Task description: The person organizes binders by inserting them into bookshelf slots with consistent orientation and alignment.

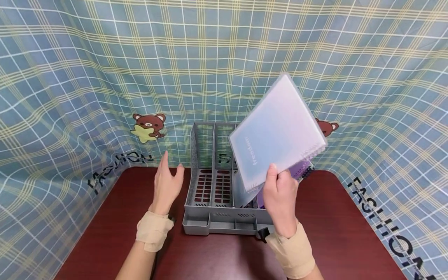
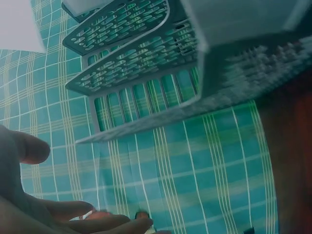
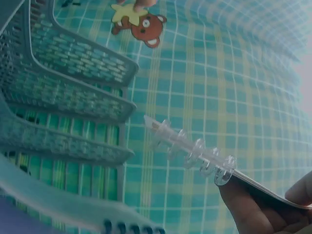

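My right hand grips a notebook by its lower edge, thumb on the cover. The cover fades from blue to pink and reads "freedom"; clear binder rings run along its spine in the right wrist view. It is held up, tilted, over the right part of a grey file organizer. A pale blue item and a purple notebook stand in the organizer, partly hidden behind the held notebook. My left hand is raised left of the organizer, fingers extended, holding nothing.
The organizer has upright mesh dividers and a low front tray with small compartments. It stands on a dark red table. A plaid curtain with printed bears hangs behind and along both sides.
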### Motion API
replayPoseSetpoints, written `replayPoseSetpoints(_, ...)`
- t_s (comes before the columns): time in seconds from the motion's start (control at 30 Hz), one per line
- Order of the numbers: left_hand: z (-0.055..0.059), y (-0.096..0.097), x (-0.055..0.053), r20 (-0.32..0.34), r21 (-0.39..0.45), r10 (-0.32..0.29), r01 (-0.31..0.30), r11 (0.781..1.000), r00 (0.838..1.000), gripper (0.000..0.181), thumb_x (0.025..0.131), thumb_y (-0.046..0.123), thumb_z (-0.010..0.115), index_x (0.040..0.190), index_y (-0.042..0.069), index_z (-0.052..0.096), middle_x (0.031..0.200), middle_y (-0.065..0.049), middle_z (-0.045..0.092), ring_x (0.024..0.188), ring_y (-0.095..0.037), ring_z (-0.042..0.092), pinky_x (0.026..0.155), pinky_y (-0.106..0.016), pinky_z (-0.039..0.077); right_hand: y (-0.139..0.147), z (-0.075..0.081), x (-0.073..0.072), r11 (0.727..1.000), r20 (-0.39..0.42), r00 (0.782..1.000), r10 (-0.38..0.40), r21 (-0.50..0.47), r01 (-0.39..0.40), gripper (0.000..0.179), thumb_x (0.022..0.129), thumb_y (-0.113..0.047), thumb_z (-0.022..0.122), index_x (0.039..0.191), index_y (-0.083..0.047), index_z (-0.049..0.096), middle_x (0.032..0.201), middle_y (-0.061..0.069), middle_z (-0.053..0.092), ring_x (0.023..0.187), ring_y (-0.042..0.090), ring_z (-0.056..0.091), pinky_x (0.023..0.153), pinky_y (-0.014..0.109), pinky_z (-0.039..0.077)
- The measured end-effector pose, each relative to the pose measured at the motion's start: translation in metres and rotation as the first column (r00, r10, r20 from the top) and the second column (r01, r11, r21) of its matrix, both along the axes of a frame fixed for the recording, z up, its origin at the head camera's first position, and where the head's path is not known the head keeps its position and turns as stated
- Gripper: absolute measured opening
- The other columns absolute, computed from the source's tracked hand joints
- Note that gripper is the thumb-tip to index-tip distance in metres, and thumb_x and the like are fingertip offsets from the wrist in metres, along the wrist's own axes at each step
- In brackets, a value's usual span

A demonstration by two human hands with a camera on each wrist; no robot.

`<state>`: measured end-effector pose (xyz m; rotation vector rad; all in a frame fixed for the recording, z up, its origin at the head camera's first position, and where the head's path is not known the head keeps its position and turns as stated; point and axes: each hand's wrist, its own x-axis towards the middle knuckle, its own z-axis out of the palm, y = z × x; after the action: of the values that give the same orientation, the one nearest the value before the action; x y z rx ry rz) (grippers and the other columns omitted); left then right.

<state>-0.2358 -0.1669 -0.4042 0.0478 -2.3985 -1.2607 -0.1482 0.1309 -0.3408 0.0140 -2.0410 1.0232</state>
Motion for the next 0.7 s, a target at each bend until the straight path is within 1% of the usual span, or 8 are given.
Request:
replayPoseSetpoints(0.13,0.006,0.013,-0.016,0.035,-0.009,-0.057,0.057,0.998,0.998,0.075,0.106,0.042,0.049,0.167,0.013,0.017,0.168,-0.018,0.027,0.147,-0.044,0.038,0.113,-0.064,0.036,0.011,0.001,0.012,0.999,0.017,0.999,-0.041,-0.002,0.041,0.059,0.111,-0.024,0.043,0.055,-0.016,0.029,0.05,-0.004,0.021,0.043,0.018,0.023,0.046,0.033,0.025)
replayPoseSetpoints(0.23,0.011,0.021,-0.025,0.054,-0.023,-0.077,0.079,0.997,0.996,0.074,0.107,0.041,0.049,0.167,0.01,0.017,0.164,-0.024,0.033,0.131,-0.049,0.053,0.105,-0.064,0.043,0.015,0.0,0.02,0.999,0.038,0.998,-0.054,0.001,0.054,0.053,0.111,-0.024,0.042,0.06,-0.015,0.032,0.051,-0.004,0.023,0.044,0.017,0.025,0.046,0.032,0.026)
replayPoseSetpoints(0.33,0.016,0.027,-0.034,0.063,-0.041,-0.083,0.085,0.995,0.995,0.072,0.108,0.037,0.048,0.166,0.008,0.017,0.149,-0.032,0.049,0.087,-0.045,0.064,0.083,-0.057,0.051,0.017,-0.003,0.023,0.998,0.035,0.998,-0.056,0.016,0.055,0.046,0.111,-0.023,0.043,0.066,-0.013,0.036,0.053,-0.003,0.025,0.045,0.016,0.027,0.047,0.032,0.028)
replayPoseSetpoints(0.37,0.017,0.029,-0.037,0.065,-0.047,-0.082,0.085,0.995,0.995,0.072,0.108,0.035,0.048,0.166,0.007,0.017,0.147,-0.032,0.05,0.071,-0.041,0.061,0.075,-0.055,0.05,0.017,-0.004,0.023,0.998,0.032,0.998,-0.052,0.021,0.052,0.044,0.111,-0.023,0.043,0.068,-0.012,0.038,0.054,-0.002,0.027,0.045,0.017,0.028,0.046,0.031,0.028)
replayPoseSetpoints(0.47,0.018,0.034,-0.046,0.077,-0.075,-0.064,0.07,0.995,0.995,0.069,0.108,0.031,0.047,0.165,0.003,0.019,0.142,-0.033,0.054,0.047,-0.031,0.044,0.061,-0.049,0.044,0.019,-0.008,0.023,0.998,0.024,0.998,-0.057,0.034,0.056,0.04,0.111,-0.022,0.044,0.072,-0.011,0.042,0.054,-0.001,0.03,0.045,0.018,0.034,0.046,0.033,0.032)
replayPoseSetpoints(0.57,0.017,0.039,-0.055,0.073,-0.106,-0.038,0.046,0.993,0.997,0.062,0.108,0.026,0.048,0.161,-0.002,0.03,0.144,-0.03,0.055,0.05,-0.03,0.051,0.064,-0.049,0.048,0.019,-0.012,0.021,0.996,0.022,0.997,-0.076,0.04,0.075,0.04,0.11,-0.021,0.046,0.071,-0.01,0.044,0.056,0.0,0.032,0.049,0.021,0.042,0.049,0.036,0.037)
replayPoseSetpoints(0.63,0.016,0.042,-0.059,0.06,-0.127,-0.025,0.033,0.991,0.998,0.052,0.108,0.022,0.047,0.152,-0.006,0.044,0.125,-0.031,0.065,0.055,-0.033,0.055,0.066,-0.048,0.049,0.019,-0.014,0.02,0.996,0.027,0.996,-0.084,0.041,0.083,0.04,0.109,-0.02,0.047,0.071,-0.01,0.044,0.057,0.001,0.033,0.051,0.023,0.045,0.05,0.036,0.039)
replayPoseSetpoints(0.7,0.014,0.046,-0.064,0.041,-0.146,-0.016,0.022,0.989,0.999,0.037,0.108,0.017,0.047,0.131,-0.007,0.062,0.098,-0.028,0.068,0.056,-0.033,0.054,0.062,-0.046,0.047,0.019,-0.017,0.019,0.995,0.034,0.995,-0.09,0.045,0.089,0.041,0.109,-0.02,0.048,0.07,-0.01,0.044,0.058,0.002,0.033,0.052,0.024,0.046,0.051,0.037,0.039)
